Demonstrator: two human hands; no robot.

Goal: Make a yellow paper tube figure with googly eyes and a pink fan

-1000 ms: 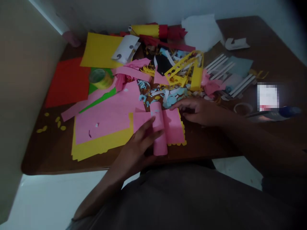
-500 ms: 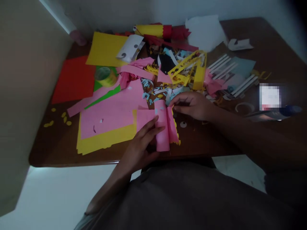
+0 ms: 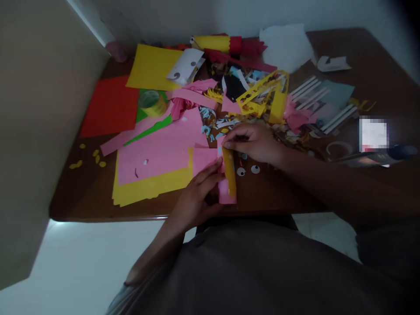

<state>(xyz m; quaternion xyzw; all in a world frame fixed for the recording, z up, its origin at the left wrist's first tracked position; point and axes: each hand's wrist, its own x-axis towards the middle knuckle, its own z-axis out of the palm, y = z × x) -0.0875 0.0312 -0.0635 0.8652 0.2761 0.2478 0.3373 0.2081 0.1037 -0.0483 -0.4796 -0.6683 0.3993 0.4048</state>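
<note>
Near the table's front edge lies a pink paper roll (image 3: 226, 197). My left hand (image 3: 201, 192) holds it from the left, with the fingers laid over its side and the thumb low at the near end. My right hand (image 3: 252, 142) pinches the top of a paper flap (image 3: 229, 173), pink on one face and yellow on the other. The flap is folded over the roll, its yellow face up. Two paper eyes, a left eye (image 3: 241, 172) and a right eye (image 3: 255, 169), lie right of the roll.
Pink sheets (image 3: 157, 153) lie over yellow sheets (image 3: 151, 192) at left, near a tape roll (image 3: 152, 104) and a red sheet (image 3: 110, 107). Paper scraps (image 3: 262, 103) heap behind my hands. A yellow-and-red paper tube (image 3: 213, 43) is at the back; a pixelated bright patch (image 3: 373, 134) is at right.
My right hand has moved left, folding the flap over the roll so its yellow face now shows. The two paper eyes are now both uncovered. The whole view has shifted slightly.
</note>
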